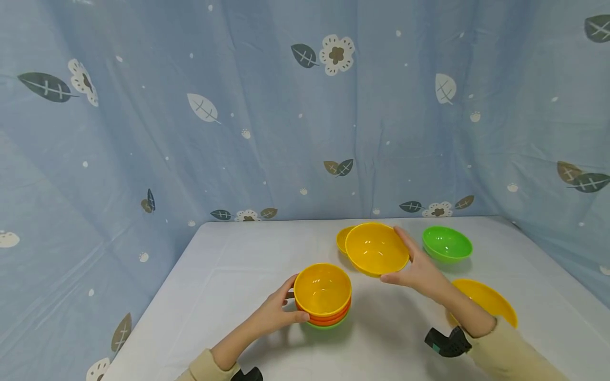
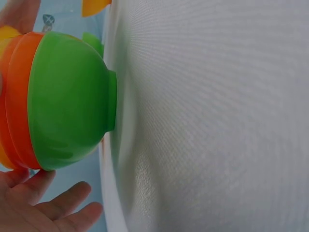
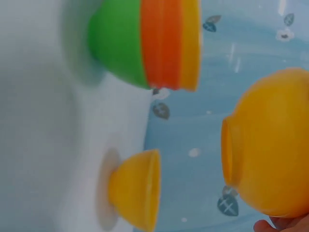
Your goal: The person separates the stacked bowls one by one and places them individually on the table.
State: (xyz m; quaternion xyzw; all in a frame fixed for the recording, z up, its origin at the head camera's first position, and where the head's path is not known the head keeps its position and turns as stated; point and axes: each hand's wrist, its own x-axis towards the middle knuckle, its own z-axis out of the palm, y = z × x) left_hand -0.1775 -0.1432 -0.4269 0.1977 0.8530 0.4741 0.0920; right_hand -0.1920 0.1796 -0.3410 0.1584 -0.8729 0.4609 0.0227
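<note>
A stack of nested bowls stands on the white table, with a green bowl (image 2: 72, 101) lowest, orange bowls (image 3: 161, 43) above it and a yellow bowl (image 1: 323, 290) on top. My left hand (image 1: 276, 313) grips this stack from its left side, thumb at the near side and fingers behind. To the right and higher, my right hand (image 1: 419, 270) holds another yellow bowl (image 1: 376, 250) by its right side, thumb below and fingers at the rim. That bowl is in the air, tilted so its inside shows in the head view; the right wrist view shows its foot.
A small yellow bowl (image 1: 342, 239) stands on the table (image 1: 248, 248) behind the held bowl, partly hidden. At the back right is a green bowl (image 1: 447, 244). Another yellow bowl (image 1: 491, 300) lies partly under my right forearm. A blue patterned curtain (image 1: 267, 132) hangs behind.
</note>
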